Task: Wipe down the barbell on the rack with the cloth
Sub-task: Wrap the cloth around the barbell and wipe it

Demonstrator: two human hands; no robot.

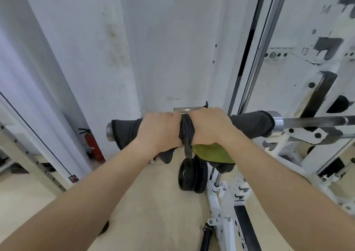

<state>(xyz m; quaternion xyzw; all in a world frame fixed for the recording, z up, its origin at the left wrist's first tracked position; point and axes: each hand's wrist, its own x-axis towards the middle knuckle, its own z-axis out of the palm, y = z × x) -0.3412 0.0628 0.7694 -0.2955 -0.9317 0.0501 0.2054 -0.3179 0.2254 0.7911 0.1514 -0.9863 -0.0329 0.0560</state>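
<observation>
barbell (pixel 311 120) sleeve lies under both fists, left hand (pixel 159 130) and right hand (pixel 208 126) clenched around the cloth (pixel 249 124) wrapping it; bunched folds between them could slip.

Pale grey-white wall (pixel 163 49) straight ahead w/ brownish stains + scuffs, a boxed-out column (pixel 80 62) on its left side, even light throughout. Floor (pixel 149 202) is light beige w/ a dark mark low left; red fire extinguisher (pixel 92 145) stands at the column's base, black weight plates (pixel 192 175) on a low peg near centre. White numbered upright (pixel 315 39) (13, 14) w/ chipped paint fills the right; a mirror panel (pixel 23 154) runs along far left.
</observation>
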